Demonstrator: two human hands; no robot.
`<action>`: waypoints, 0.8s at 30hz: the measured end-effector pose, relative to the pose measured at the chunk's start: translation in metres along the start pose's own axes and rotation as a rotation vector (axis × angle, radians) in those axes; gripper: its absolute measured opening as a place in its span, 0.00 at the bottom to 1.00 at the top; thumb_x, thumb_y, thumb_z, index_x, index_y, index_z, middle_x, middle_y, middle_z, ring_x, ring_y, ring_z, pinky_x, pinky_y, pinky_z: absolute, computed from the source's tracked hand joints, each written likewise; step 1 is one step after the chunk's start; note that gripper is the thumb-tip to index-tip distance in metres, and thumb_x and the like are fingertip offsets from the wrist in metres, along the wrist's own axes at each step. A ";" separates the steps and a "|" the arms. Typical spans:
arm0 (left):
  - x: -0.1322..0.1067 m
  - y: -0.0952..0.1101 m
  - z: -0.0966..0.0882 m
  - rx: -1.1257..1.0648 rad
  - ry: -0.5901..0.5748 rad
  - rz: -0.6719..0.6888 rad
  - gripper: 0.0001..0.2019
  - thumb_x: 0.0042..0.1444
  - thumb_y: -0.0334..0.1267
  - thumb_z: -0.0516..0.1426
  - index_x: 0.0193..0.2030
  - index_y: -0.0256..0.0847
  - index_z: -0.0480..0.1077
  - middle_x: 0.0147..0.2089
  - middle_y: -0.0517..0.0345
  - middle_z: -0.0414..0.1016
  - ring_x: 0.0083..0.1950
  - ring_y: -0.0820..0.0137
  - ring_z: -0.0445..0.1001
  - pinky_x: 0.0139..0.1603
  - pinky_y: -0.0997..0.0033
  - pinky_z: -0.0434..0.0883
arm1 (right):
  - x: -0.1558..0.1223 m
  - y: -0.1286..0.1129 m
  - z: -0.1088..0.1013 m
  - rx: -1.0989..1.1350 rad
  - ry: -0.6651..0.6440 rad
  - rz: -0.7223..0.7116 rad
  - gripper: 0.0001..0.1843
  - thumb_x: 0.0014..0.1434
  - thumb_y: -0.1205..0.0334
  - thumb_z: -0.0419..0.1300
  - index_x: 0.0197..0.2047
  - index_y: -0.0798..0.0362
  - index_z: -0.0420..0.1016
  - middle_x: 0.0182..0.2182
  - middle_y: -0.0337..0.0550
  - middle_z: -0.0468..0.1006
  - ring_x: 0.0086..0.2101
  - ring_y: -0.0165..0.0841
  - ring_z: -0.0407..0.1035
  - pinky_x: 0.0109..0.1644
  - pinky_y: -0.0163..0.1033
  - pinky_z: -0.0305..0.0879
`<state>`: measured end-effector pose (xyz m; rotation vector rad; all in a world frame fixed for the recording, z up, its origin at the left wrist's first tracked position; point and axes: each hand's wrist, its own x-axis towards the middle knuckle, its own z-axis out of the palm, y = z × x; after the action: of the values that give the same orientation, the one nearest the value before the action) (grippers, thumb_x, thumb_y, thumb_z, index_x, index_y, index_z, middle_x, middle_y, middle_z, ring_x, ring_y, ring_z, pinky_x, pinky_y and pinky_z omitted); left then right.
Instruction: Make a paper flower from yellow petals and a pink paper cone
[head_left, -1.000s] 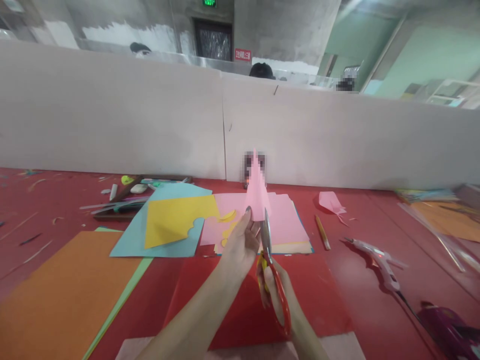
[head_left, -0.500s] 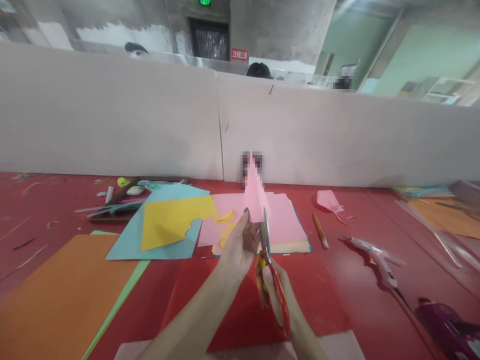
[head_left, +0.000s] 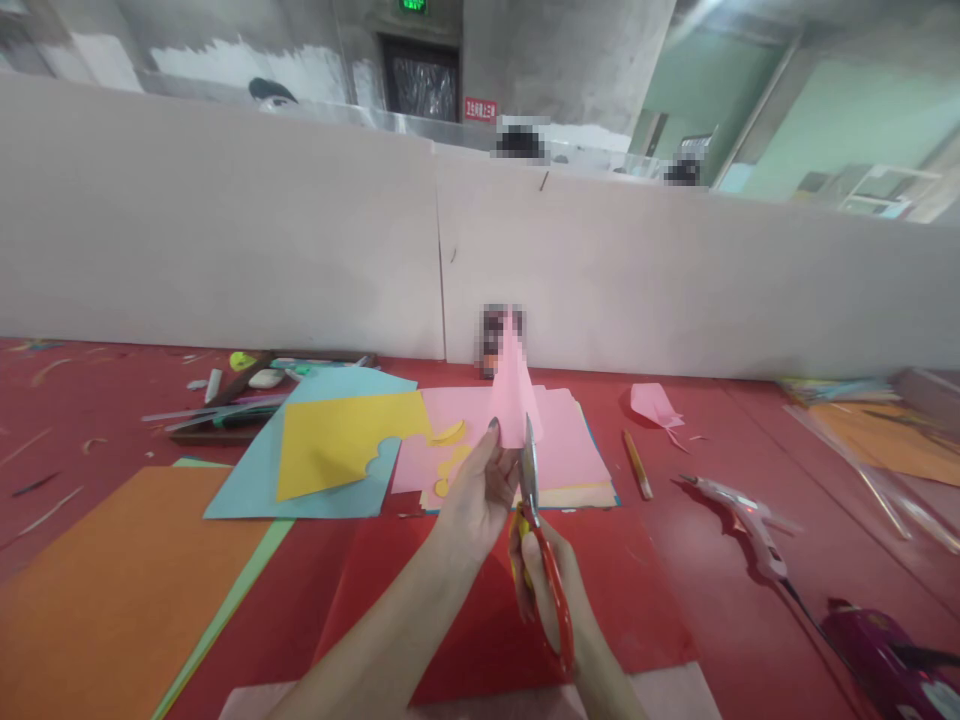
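Observation:
My left hand (head_left: 476, 500) pinches the lower edge of a folded pink paper (head_left: 512, 392) that stands upright as a narrow triangle above the table. Beside it, my right hand (head_left: 551, 590) grips red-handled scissors (head_left: 541, 545), fingers through the loops. The metal blades point up and meet the pink paper's bottom right edge. Under both hands lies a red sheet (head_left: 480, 600).
On the red table lie an orange sheet (head_left: 112, 590), a blue sheet (head_left: 330, 475) with a notched yellow sheet (head_left: 337, 440) on it, a pink stack (head_left: 570, 450), a pencil (head_left: 636, 465), a glue gun (head_left: 742, 520), pens at back left (head_left: 225, 400). A beige partition (head_left: 300, 240) closes the far side.
Both hands, the paper and the scissors keep almost the same pose; the view has shifted slightly. The blades sit a little further into the paper's edge.

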<state>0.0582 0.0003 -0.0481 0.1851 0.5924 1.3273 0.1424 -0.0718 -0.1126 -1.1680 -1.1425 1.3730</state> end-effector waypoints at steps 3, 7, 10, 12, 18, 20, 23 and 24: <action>0.001 0.001 -0.002 0.017 -0.019 0.004 0.06 0.53 0.34 0.57 0.36 0.35 0.73 0.31 0.58 0.78 0.28 0.75 0.76 0.30 0.79 0.74 | 0.001 0.003 0.000 0.029 -0.021 -0.028 0.23 0.53 0.38 0.51 0.27 0.51 0.56 0.12 0.26 0.50 0.11 0.20 0.44 0.12 0.27 0.43; 0.002 0.001 -0.004 0.022 -0.017 0.012 0.07 0.53 0.35 0.57 0.37 0.36 0.72 0.31 0.58 0.78 0.29 0.76 0.75 0.31 0.79 0.74 | 0.001 0.005 -0.001 0.005 -0.007 -0.040 0.22 0.54 0.40 0.52 0.27 0.51 0.56 0.11 0.26 0.52 0.11 0.20 0.45 0.12 0.27 0.42; 0.003 0.000 -0.006 0.028 -0.024 0.014 0.08 0.53 0.35 0.57 0.39 0.36 0.72 0.34 0.56 0.78 0.31 0.75 0.76 0.32 0.79 0.74 | 0.002 0.007 -0.002 -0.021 0.001 -0.024 0.22 0.55 0.40 0.50 0.27 0.51 0.56 0.11 0.26 0.52 0.10 0.20 0.45 0.12 0.28 0.41; 0.003 -0.001 -0.006 0.031 -0.027 0.018 0.08 0.53 0.36 0.57 0.39 0.36 0.72 0.35 0.56 0.78 0.31 0.75 0.76 0.32 0.79 0.74 | 0.002 0.007 -0.003 -0.038 -0.004 -0.016 0.22 0.54 0.39 0.51 0.26 0.51 0.57 0.11 0.26 0.52 0.11 0.20 0.45 0.12 0.28 0.42; -0.002 -0.004 -0.002 0.033 -0.047 0.003 0.08 0.52 0.39 0.58 0.37 0.38 0.73 0.35 0.58 0.78 0.33 0.74 0.76 0.37 0.78 0.73 | 0.003 0.004 -0.005 -0.076 0.053 -0.022 0.23 0.52 0.39 0.52 0.26 0.52 0.59 0.12 0.28 0.54 0.13 0.22 0.48 0.14 0.28 0.45; -0.002 -0.005 -0.001 0.017 -0.058 0.011 0.07 0.51 0.37 0.59 0.36 0.39 0.73 0.36 0.59 0.78 0.34 0.75 0.75 0.38 0.78 0.72 | 0.003 0.004 -0.005 -0.084 0.057 -0.033 0.23 0.52 0.38 0.52 0.27 0.52 0.60 0.13 0.28 0.55 0.14 0.22 0.49 0.15 0.28 0.46; 0.000 -0.001 -0.002 0.007 -0.048 0.006 0.05 0.51 0.36 0.59 0.35 0.38 0.73 0.35 0.59 0.78 0.35 0.75 0.75 0.40 0.77 0.71 | 0.003 0.006 -0.004 -0.115 0.019 -0.071 0.23 0.53 0.38 0.51 0.29 0.53 0.61 0.13 0.29 0.56 0.15 0.22 0.50 0.16 0.28 0.48; 0.001 0.001 -0.003 0.008 -0.040 0.005 0.05 0.51 0.36 0.59 0.35 0.38 0.73 0.35 0.58 0.78 0.34 0.75 0.75 0.40 0.77 0.71 | 0.003 0.008 -0.004 -0.120 0.003 -0.083 0.23 0.54 0.38 0.50 0.30 0.53 0.62 0.13 0.29 0.56 0.15 0.23 0.50 0.16 0.28 0.48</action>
<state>0.0562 0.0005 -0.0502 0.2200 0.5637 1.3234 0.1449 -0.0689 -0.1210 -1.1929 -1.2716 1.2531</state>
